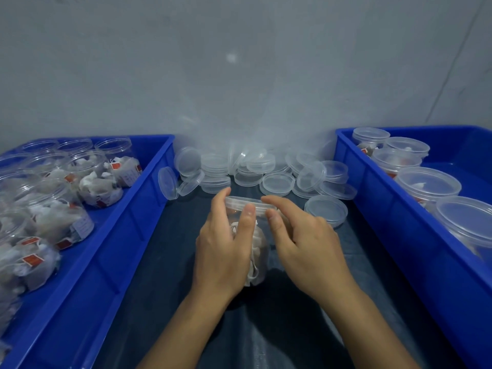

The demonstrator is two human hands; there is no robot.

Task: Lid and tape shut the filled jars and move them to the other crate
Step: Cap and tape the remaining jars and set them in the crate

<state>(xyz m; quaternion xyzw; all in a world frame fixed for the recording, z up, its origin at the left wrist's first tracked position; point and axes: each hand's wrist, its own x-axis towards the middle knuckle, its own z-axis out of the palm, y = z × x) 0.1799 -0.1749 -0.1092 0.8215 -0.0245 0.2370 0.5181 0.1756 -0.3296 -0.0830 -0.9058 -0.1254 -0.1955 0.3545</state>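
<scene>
A clear plastic jar [259, 251] filled with tea bags stands on the dark mat between two blue crates. A clear lid [249, 202] sits on its mouth. My left hand [223, 251] wraps the jar's left side, with thumb and fingers curled round the lid's rim. My right hand [303, 241] pinches the rim from the right with thumb and fingertips. The left crate [127, 235] holds several open filled jars [98, 187]. The right crate [399, 235] holds several lidded jars [428, 182]. No tape is in view.
A heap of loose clear lids [266, 169] lies at the back of the mat, under a clear plastic bag [247, 107] against the grey wall. One lid [326, 210] lies apart, just right of my right hand.
</scene>
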